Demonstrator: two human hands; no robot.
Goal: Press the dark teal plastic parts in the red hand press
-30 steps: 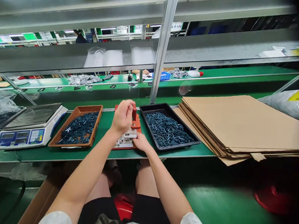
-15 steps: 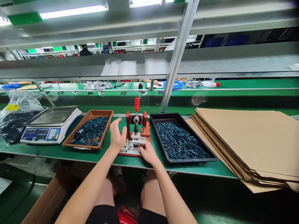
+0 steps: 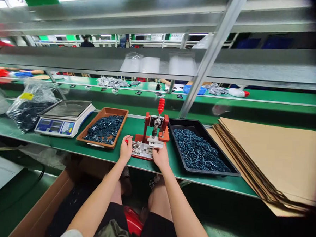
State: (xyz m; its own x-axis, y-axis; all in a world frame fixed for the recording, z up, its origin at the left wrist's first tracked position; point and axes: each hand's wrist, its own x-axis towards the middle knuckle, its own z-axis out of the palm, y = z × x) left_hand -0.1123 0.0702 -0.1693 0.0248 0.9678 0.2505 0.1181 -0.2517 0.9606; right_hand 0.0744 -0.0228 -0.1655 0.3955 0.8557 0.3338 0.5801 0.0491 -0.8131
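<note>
1. Places are given by clock from the seat, twelve being straight ahead. A red stool (image 3: 133, 219) is partly seen between the knees.
2. The left hand (image 3: 126, 151) is placed just before twelve, half curled at the left end of the press base; a small red knob (image 3: 126, 141) is seen at its fingers, but whether it is gripped cannot be told.
3. The right hand (image 3: 161, 157) is held just past twelve, its thumb against a metal block (image 3: 155, 142) on the press; its other fingers are hidden, so its grip cannot be told.
4. The hand press (image 3: 154, 132) is set at twelve on the green bench (image 3: 131, 126), its ribbed red handle (image 3: 161, 106) pointed up.
5. At one o'clock, slim dark pieces (image 3: 198, 149) are heaped in a black tray (image 3: 184, 125); at eleven, dark pieces (image 3: 104, 129) are spread in a brown tray (image 3: 122, 129).
6. At two, brown cardboard sheets (image 3: 272, 156) are stacked.
7. Between ten and eleven, a scale (image 3: 54, 126) is seen; its keypad (image 3: 66, 127) is marked too finely to be read.
8. At ten, a yellow label (image 3: 26, 96) is borne by a clear bag (image 3: 28, 106); its writing cannot be read.
9. Beyond, white packets (image 3: 150, 65) are laid on a grey shelf (image 3: 97, 60); past twelve, a blue basket (image 3: 195, 89) is placed on the far bench (image 3: 146, 86).
</note>
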